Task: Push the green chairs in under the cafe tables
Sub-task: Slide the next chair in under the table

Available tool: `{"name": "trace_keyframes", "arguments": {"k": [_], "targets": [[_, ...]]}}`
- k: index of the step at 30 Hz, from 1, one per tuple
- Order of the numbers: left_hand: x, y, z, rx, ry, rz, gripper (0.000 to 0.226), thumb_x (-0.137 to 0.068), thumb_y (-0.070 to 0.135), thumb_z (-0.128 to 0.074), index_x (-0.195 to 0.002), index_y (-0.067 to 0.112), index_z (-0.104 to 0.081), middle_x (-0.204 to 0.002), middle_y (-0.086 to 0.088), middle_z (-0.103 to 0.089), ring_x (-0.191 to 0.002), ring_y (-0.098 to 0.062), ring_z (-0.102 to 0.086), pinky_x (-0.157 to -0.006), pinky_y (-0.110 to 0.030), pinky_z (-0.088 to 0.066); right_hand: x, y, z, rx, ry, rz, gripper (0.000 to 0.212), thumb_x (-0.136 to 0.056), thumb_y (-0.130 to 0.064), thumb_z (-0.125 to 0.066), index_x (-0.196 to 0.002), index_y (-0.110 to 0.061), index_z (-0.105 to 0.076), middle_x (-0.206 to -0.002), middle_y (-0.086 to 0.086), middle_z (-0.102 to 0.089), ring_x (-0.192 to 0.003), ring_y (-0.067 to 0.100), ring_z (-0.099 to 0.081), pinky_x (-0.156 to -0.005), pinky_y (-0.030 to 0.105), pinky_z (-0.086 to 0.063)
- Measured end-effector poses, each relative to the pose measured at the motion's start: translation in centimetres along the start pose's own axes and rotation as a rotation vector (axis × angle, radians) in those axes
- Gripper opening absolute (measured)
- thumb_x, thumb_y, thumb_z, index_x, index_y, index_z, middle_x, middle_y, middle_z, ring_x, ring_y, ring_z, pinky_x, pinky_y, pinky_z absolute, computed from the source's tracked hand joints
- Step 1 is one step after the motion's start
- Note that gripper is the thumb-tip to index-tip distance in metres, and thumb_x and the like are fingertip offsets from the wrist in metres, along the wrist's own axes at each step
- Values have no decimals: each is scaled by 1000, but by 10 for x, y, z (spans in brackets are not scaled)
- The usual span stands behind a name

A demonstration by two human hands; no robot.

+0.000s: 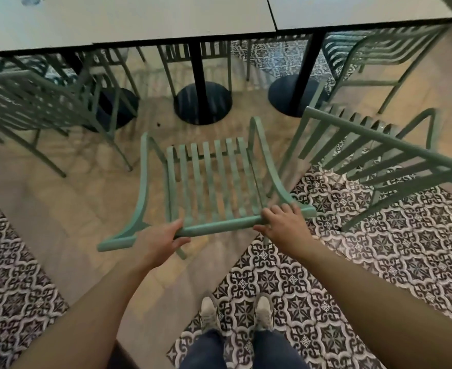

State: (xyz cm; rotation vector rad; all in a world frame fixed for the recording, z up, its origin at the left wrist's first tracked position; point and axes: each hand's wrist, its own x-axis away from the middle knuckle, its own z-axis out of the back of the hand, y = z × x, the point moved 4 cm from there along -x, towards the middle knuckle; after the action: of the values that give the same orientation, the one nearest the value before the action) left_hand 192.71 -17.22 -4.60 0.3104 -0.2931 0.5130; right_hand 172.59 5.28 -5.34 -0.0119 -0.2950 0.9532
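Observation:
A green slatted metal chair (214, 182) stands right in front of me, its seat pointing at the white cafe table (182, 20). Both my hands are on its top back rail. My left hand (161, 242) grips the rail's left part, thumb curled under it. My right hand (283, 222) grips the right part, fingers curled over the top. The chair's seat lies short of the table's edge, in front of the black pedestal base (203, 102).
Another green chair (374, 153) stands close on the right, its back angled toward me. A third (27, 107) sits at the left, partly under the table. More chairs show behind the pedestals. My shoes (236, 311) stand on patterned tiles.

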Motion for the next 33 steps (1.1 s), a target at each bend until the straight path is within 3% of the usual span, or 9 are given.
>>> {"name": "trace_keyframes", "arguments": {"k": [8,10,14,16,18,20,22,28,33], "targets": [[-3,-36,10,72,-69,17,33,-89,59,-48,-85,26,-51,-74,9,-57,-71,-12,-57,-66,-35,-47,-16,-22,-4,-11,13,-29,60,-83,-75,-24,-115,-34,-52,-117,-9,-55,-117,18,-46,-111,49,-25],[1,-48,12,214,56,110,31,-90,56,-50,-90,27,-60,-81,7,-62,-78,-16,-59,-72,-37,-48,-17,-17,1,-121,112,-138,64,-78,-79,-32,-119,-34,-53,-126,-8,-48,-125,16,-39,-111,48,-26],[32,-97,11,373,571,663,41,-86,38,-65,-113,7,-60,-115,-18,-57,-108,-38,-53,-93,-45,-41,5,19,1,-757,569,-909,83,-73,-57,-69,-141,-24,-32,-145,2,-36,-132,21,-37,-105,48,-41],[53,-117,-6,799,678,1082,58,-81,38,-70,-127,6,-51,-131,-21,-47,-117,-39,-49,-97,-48,-42,12,24,-19,-1345,546,-1318,93,-70,-49,-76,-145,-24,-27,-147,10,-36,-131,30,-43,-101,51,-44],[56,-110,-26,1467,589,1366,73,-80,45,-70,-138,12,-40,-139,-14,-41,-121,-36,-48,-96,-55,-45,0,16,-28,-1817,358,-1394,78,-76,-42,-74,-140,-17,-38,-138,15,-47,-123,34,-50,-98,52,-47],[41,-96,-25,1946,438,1326,64,-86,46,-63,-137,14,-41,-139,-12,-40,-117,-36,-50,-94,-56,-47,-17,9,-27,-2078,305,-1369,54,-83,-29,-69,-129,-7,-48,-123,15,-56,-109,32,-57,-93,50,-50],[26,-93,-16,2111,445,1303,43,-90,35,-61,-123,10,-49,-133,-12,-47,-107,-34,-55,-88,-47,-51,-28,8,-27,-2119,355,-1425,42,-86,-15,-61,-125,-4,-49,-122,15,-55,-103,31,-57,-95,49,-50],[6,-100,-4,2144,385,1348,7,-91,6,-52,-89,1,-47,-91,-11,-51,-103,-28,-51,-95,-38,-49,-42,2,-14,-2123,371,-1451,39,-84,-4,-51,-123,-2,-49,-123,17,-52,-106,33,-54,-90,48,-50],[-14,-114,7,2132,358,1375,12,-91,4,-50,-80,2,-44,-86,-10,-48,-102,-27,-51,-87,-38,-49,-63,-5,-2,-2110,364,-1459,32,-85,-2,-48,-117,-2,-47,-122,16,-51,-108,30,-53,-91,44,-49]]}}
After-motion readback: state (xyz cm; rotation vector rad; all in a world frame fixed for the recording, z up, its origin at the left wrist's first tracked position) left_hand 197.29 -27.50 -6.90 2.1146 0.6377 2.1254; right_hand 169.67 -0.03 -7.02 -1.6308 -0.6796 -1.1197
